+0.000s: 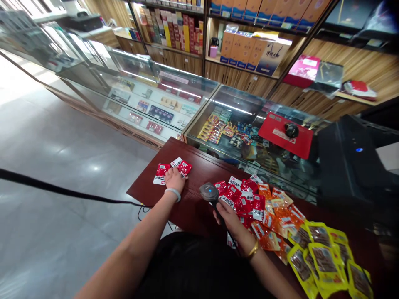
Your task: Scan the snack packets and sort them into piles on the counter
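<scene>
My right hand [229, 216] is wrapped round the handle of a dark barcode scanner [209, 192], its head tilted to the left with a small blue light on it. Several red-and-white snack packets [246, 203] lie in a loose pile just beyond and right of that hand. At the left end of the brown table, my left hand [175, 179] rests on a few more red-and-white packets [162, 169], its fingers stretched forward over them. The fingertips are partly unclear. Orange packets [280, 214] and yellow packets [322, 257] lie further right.
The brown table [193, 199] abuts a glass display counter [199, 89]. A red mat [285, 135] with a black mouse [291, 130] lies on the glass. A dark monitor [343, 166] stands right. A black cable [71, 192] crosses the left side. Boxed goods [243, 45] fill shelves behind.
</scene>
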Available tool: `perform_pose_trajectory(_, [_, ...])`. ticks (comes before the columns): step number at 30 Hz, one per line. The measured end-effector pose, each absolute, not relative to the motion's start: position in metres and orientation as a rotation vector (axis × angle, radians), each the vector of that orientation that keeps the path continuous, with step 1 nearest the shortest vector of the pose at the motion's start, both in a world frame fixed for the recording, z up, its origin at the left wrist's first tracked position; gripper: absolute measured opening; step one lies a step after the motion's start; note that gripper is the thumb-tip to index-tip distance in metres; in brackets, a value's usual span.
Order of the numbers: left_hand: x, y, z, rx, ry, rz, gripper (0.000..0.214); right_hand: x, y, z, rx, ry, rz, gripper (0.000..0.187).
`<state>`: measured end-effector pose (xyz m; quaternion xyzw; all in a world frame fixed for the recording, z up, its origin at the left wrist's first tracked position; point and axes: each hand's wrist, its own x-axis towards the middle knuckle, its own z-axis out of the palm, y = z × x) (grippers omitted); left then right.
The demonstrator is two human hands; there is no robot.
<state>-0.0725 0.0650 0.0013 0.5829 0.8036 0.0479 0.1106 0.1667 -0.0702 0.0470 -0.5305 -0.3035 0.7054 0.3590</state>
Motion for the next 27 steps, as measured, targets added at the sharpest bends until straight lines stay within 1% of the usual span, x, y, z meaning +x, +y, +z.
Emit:
perform_pose_trajectory(4, [-0.072,0.070,-0.004,1.781,2.306,0.004,0.055,0.164,-0.064,0.049,-1.386,-0.845,1.813,0.057])
perform_pose_trajectory(8, [-0.072,0.068,-0.007,1.792,2.316,0.072,0.068,0.167,-0.064,0.049,-1.370,-0.829,1.807,0.051])
perform_pose_trajectory(9, [-0.074,0.069,-0.007,1.772,2.318,0.075,0.068,0.168,-0.064,0.048,-1.367,-0.823,1.806,0.050])
perform_pose_trajectory(13, [-0.080,0.073,-0.002,1.740,2.246,-0.011,0.051,0.173,-0.066,0.047,-1.384,-0.792,1.800,0.051])
perform_pose_trajectory(15, [-0.076,0.071,0.001,1.736,2.162,-0.027,0.046,0.173,-0.067,0.048,-1.390,-0.773,1.795,0.052])
perform_pose_trajectory(18, [-0.059,0.058,0.000,1.686,1.993,0.043,0.039,0.173,-0.067,0.051,-1.386,-0.759,1.768,0.051])
perform_pose_trajectory(23, [-0.023,0.028,-0.010,1.592,1.691,0.282,0.027,0.174,-0.065,0.058,-1.411,-0.735,1.708,0.047])
perform_pose_trajectory(27, [-0.008,0.022,-0.010,1.627,1.580,0.377,0.026,0.179,-0.066,0.054,-1.377,-0.708,1.673,0.045])
